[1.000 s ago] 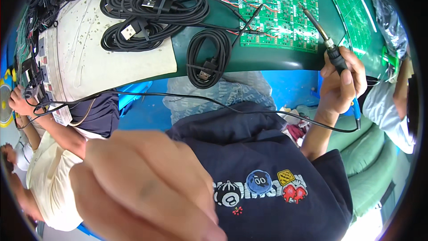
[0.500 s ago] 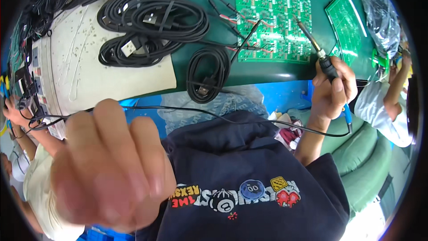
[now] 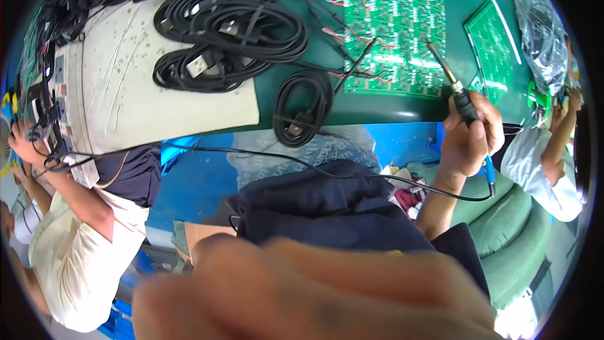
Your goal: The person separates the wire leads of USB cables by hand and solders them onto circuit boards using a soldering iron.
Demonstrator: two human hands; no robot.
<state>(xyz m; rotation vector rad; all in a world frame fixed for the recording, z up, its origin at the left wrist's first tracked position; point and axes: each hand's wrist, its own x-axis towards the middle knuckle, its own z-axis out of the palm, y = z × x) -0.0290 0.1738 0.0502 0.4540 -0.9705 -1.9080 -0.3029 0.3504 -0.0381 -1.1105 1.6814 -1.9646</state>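
A soldering iron (image 3: 464,102) with a dark grip and blue tail is held in my right hand (image 3: 469,135), its fingers wrapped round the handle. The bare metal tip points up and left, over the right side of the green circuit board panel (image 3: 396,31). Whether the tip touches the panel I cannot tell. My left hand (image 3: 302,293) is a large blur close in front of me at the lower edge, away from the table; its fingers are smeared. One coiled black USB cable (image 3: 304,110) hangs at the table's front edge, its end lead reaching the panel.
Several bundled black cables (image 3: 229,31) lie on a pale board (image 3: 189,110) at the left. A second green panel (image 3: 494,56) and a clear plastic bag (image 3: 540,31) are at the right. The iron's cord (image 3: 302,162) crosses my lap. Co-workers sit left (image 3: 94,245) and right (image 3: 541,164).
My left hand has swung from the left down and rightward, close across the lower view. My right hand still holds the soldering iron in nearly the same place.
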